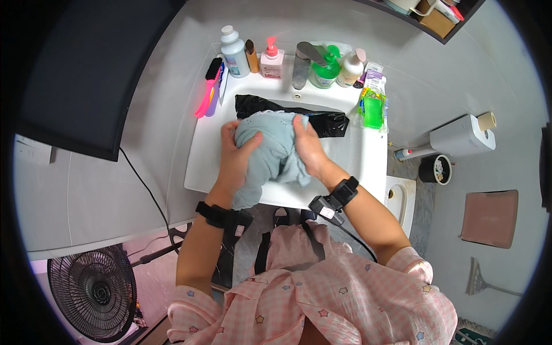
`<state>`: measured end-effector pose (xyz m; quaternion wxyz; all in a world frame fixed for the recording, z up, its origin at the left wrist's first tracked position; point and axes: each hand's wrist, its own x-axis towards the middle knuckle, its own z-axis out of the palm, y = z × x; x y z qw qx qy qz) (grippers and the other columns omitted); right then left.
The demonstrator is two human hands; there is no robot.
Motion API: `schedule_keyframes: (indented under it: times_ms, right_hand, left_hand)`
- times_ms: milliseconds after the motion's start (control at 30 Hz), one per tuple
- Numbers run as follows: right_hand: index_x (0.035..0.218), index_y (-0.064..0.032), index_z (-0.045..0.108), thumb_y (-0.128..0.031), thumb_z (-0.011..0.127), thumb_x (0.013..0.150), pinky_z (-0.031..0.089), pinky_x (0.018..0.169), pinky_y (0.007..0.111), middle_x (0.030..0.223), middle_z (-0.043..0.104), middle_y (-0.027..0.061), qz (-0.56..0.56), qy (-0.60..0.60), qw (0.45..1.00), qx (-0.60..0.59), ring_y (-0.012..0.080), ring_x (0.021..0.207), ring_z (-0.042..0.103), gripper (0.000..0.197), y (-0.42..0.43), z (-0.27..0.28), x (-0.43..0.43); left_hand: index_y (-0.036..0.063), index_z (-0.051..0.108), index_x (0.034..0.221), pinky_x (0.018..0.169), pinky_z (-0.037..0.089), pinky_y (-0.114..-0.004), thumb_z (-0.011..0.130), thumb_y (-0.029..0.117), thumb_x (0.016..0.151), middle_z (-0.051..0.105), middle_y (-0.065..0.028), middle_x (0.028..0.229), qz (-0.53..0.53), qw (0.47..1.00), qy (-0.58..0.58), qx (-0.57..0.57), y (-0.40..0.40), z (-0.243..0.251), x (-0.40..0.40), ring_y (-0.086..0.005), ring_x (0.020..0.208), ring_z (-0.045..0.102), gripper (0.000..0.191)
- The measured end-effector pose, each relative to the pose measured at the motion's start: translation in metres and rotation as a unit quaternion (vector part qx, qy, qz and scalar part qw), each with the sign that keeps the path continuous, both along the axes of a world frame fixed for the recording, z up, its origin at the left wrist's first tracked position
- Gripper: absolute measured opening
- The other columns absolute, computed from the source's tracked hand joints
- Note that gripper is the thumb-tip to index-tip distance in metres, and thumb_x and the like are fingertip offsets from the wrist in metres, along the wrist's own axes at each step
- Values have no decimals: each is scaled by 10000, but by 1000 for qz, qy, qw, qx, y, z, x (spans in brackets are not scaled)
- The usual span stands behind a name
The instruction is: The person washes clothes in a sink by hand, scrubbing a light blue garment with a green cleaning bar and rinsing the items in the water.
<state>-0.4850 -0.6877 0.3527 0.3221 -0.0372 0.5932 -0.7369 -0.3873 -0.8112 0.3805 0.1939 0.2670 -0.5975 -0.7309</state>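
Note:
A light blue cloth garment point(271, 146) with a lacy edge is bunched between my two hands, above the front part of a white washbasin point(202, 164). My left hand point(239, 151) grips its left side, the thumb lying on top of the fabric. On the right side, my right hand point(307, 144) holds the cloth with the thumb near its upper edge. Part of the garment hangs down over the basin's front rim. Behind it, a shiny black plastic bag point(332, 124) lies across the basin, partly hidden by the cloth.
A grey faucet point(301, 64) stands behind the basin, between a pink pump bottle point(272, 64) and a green pump bottle point(325, 73). A pink brush point(208, 92) lies on the left rim, a green soap bar point(373, 113) on the right. A black fan point(92, 293) stands lower left.

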Motion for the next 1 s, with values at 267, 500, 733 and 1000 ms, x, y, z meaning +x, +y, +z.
schedule_keyframes:
  times_ms: [267,500,733,1000]
  right_hand:
    - [1119,-8,501,-499,316,933,437,838,357,1024,549,98,9,-225,968,-111,216,990,523,557,-20,-30,16]
    - [946,109,545,-327,445,913,439,760,333,931,594,146,29,-90,995,-29,173,865,538,448,-12,-15,7]
    - [947,-18,594,-366,494,902,446,750,284,904,615,55,125,-97,987,-3,138,823,554,366,-6,14,10]
    - [1048,4,568,-404,465,919,449,787,271,994,608,64,259,-30,965,-6,125,885,560,440,14,36,-36]
  left_hand:
    - [59,564,725,609,441,-405,595,229,807,560,-86,814,4,874,-44,-483,55,-9,-26,-316,698,558,192]
    - [24,503,656,529,378,-448,481,243,879,531,-175,687,46,837,-77,-540,47,-17,-39,-375,624,510,314]
    - [51,550,758,621,443,-409,512,241,874,568,-139,776,19,881,-288,-374,-12,-27,-32,-317,706,567,225]
    - [60,374,1255,784,425,-354,699,378,718,555,-166,1064,-192,907,-74,-368,-13,-12,-11,-284,954,553,703]
